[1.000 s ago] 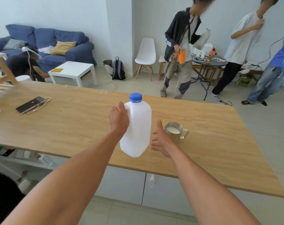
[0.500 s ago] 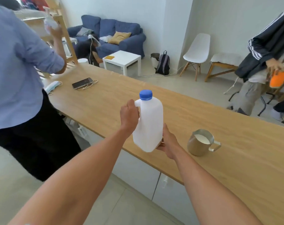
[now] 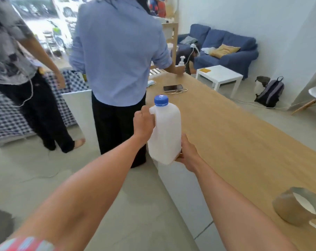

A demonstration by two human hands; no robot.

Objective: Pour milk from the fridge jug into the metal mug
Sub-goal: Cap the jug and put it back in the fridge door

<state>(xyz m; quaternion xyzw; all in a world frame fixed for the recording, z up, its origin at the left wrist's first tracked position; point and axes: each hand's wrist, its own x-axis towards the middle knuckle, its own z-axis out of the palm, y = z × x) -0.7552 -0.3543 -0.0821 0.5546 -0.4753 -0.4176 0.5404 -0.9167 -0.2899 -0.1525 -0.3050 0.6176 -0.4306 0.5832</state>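
Observation:
I hold a white plastic milk jug (image 3: 165, 131) with a blue screw cap on, upright in the air past the left end of the wooden table (image 3: 244, 138). My left hand (image 3: 143, 123) grips its handle. My right hand (image 3: 188, 154) cups its bottom right corner. The metal mug (image 3: 296, 209) stands on the table at the lower right with milk in it, well apart from the jug and both hands.
A person in a blue shirt (image 3: 117, 51) stands close ahead at the table's end, another person (image 3: 14, 60) to the left. A phone with cable (image 3: 173, 87) lies on the table. A white side table (image 3: 219, 77), blue sofa (image 3: 226, 49) and backpack (image 3: 270, 91) stand beyond.
The view has swung left, so the mug now sits at the lower right. The jug has moved away from the mug, off the table's end. Both hands keep their hold.

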